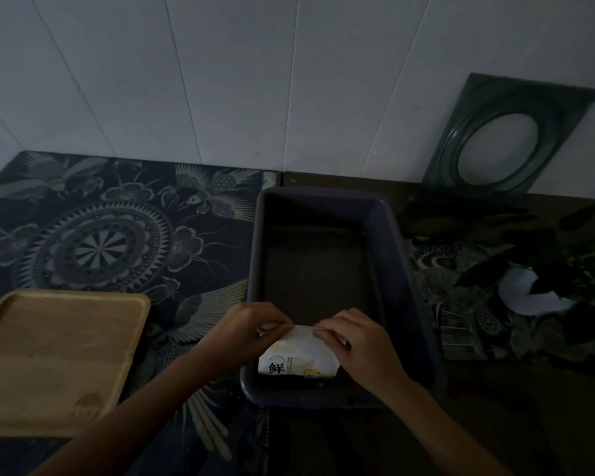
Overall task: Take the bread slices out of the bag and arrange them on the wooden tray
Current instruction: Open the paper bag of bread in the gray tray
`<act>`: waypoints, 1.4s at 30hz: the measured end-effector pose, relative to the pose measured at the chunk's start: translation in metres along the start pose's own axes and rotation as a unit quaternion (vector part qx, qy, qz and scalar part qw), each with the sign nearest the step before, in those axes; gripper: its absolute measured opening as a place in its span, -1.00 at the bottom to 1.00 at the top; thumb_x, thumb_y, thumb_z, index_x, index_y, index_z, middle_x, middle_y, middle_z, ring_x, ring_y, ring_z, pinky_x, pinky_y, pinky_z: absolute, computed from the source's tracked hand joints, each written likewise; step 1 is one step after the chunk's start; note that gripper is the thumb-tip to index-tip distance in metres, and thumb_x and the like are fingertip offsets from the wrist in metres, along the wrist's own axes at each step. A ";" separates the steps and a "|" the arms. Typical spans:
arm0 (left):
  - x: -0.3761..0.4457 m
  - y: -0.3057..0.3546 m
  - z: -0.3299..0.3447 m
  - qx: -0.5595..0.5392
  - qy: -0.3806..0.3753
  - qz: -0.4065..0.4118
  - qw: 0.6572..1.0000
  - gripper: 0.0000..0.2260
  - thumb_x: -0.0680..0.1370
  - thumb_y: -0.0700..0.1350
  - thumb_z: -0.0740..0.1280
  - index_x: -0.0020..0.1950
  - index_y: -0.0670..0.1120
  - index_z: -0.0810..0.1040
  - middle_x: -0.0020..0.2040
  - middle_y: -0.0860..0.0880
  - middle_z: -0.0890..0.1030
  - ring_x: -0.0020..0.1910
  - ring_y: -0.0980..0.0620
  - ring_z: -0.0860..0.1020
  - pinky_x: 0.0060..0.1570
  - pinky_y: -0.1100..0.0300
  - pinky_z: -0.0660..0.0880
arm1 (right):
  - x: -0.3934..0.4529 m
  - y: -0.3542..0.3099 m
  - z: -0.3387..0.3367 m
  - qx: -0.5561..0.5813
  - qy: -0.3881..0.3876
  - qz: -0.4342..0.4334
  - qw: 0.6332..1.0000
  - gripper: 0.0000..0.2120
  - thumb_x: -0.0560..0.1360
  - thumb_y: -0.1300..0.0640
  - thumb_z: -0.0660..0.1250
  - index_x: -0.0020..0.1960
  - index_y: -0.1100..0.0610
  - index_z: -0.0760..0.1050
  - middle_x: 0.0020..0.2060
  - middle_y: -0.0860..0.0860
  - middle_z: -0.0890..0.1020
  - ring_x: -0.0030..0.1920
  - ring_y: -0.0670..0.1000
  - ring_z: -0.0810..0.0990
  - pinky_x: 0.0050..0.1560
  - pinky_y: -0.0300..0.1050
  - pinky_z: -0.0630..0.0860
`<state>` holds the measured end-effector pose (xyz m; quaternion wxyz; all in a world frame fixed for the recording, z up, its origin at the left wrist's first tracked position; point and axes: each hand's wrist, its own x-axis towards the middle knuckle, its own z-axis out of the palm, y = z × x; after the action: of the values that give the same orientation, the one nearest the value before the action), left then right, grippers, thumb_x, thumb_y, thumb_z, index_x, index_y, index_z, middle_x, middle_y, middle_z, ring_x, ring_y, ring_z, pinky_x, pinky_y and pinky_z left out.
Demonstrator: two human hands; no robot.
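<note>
A white bread bag (pixel 298 357) with black printed characters stands at the near end of a dark plastic bin (pixel 397 242). My left hand (pixel 244 324) pinches the bag's top left corner. My right hand (pixel 352 338) pinches the top right edge beside it. The bread inside is hidden by the wrapper. A bare wooden tray (pixel 59 348) lies to the left on the patterned cloth, apart from the bin.
A dark patterned cloth (pixel 100 242) covers the left of the surface. A green frame with an oval hole (pixel 509 139) leans on the white wall at back right. Crumpled dark fabric and a white scrap (pixel 526 293) lie to the right of the bin.
</note>
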<state>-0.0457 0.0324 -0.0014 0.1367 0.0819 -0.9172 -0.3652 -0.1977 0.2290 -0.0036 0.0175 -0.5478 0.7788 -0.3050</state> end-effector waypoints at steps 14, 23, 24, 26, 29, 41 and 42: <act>0.029 -0.005 -0.007 0.014 0.012 -0.025 0.999 -0.90 0.56 -0.07 0.39 0.00 -0.01 0.70 -0.14 0.20 0.64 -0.18 0.30 0.60 -0.15 0.52 0.46 | -0.001 -0.025 0.009 -0.109 0.039 -0.062 0.991 -0.93 0.49 0.02 0.50 -0.03 -0.06 0.70 0.09 -0.07 0.66 0.22 0.06 0.49 0.23 0.04 0.36; 0.057 -0.013 -0.019 0.064 0.022 0.016 0.998 -0.88 0.58 -0.14 0.39 0.05 -0.11 0.70 -0.05 -0.04 0.71 -0.10 0.06 0.66 -0.04 0.16 0.61 | -0.017 -0.037 0.003 -0.101 -0.007 -0.079 0.992 -0.88 0.55 0.02 0.42 -0.02 0.02 0.72 -0.13 -0.11 0.73 -0.03 -0.02 0.64 0.03 -0.03 0.53; 0.058 -0.014 -0.021 0.068 0.024 0.017 0.997 -0.88 0.58 -0.14 0.39 0.05 -0.12 0.70 -0.04 -0.04 0.71 -0.09 0.05 0.66 -0.03 0.14 0.61 | -0.020 -0.038 0.002 -0.100 -0.009 -0.079 0.992 -0.85 0.56 0.00 0.39 -0.02 0.02 0.72 -0.13 -0.12 0.74 -0.03 -0.03 0.64 0.04 -0.04 0.52; 0.061 -0.017 -0.024 0.085 0.023 0.026 0.996 -0.87 0.58 -0.16 0.38 0.06 -0.13 0.70 -0.03 -0.05 0.71 -0.08 0.03 0.66 0.00 0.12 0.61 | -0.026 -0.042 0.001 -0.093 -0.006 -0.082 0.992 -0.81 0.58 -0.01 0.34 -0.05 0.03 0.71 -0.15 -0.12 0.73 -0.07 -0.03 0.63 0.04 -0.07 0.46; 0.063 -0.021 -0.032 0.110 0.024 0.042 0.993 -0.87 0.59 -0.20 0.37 0.07 -0.14 0.69 -0.02 -0.07 0.70 -0.06 0.02 0.66 0.01 0.13 0.59 | -0.038 -0.048 0.001 -0.098 -0.010 -0.092 0.991 -0.79 0.59 -0.02 0.31 -0.07 0.01 0.70 -0.16 -0.13 0.73 -0.09 -0.05 0.63 0.05 -0.13 0.40; 0.064 -0.028 -0.035 0.121 0.025 0.075 0.989 -0.88 0.56 -0.23 0.40 0.05 -0.14 0.69 -0.05 -0.06 0.70 -0.11 0.04 0.66 -0.04 0.12 0.63 | -0.046 -0.048 -0.004 -0.116 -0.036 -0.098 0.988 -0.81 0.58 -0.02 0.31 -0.05 -0.01 0.68 -0.15 -0.13 0.71 -0.05 -0.08 0.60 0.12 -0.17 0.37; 0.064 -0.029 -0.036 0.121 0.023 0.076 0.989 -0.88 0.56 -0.23 0.40 0.05 -0.13 0.69 -0.04 -0.06 0.70 -0.10 0.04 0.66 -0.04 0.11 0.63 | -0.046 -0.049 -0.004 -0.111 -0.041 -0.100 0.988 -0.82 0.59 -0.02 0.31 -0.04 -0.01 0.67 -0.15 -0.13 0.71 -0.04 -0.08 0.59 0.12 -0.18 0.36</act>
<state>-0.0935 -0.0277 0.0160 0.1740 0.0361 -0.9548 -0.2383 -0.1399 0.2601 0.0098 -0.0420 -0.6333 0.7479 -0.1942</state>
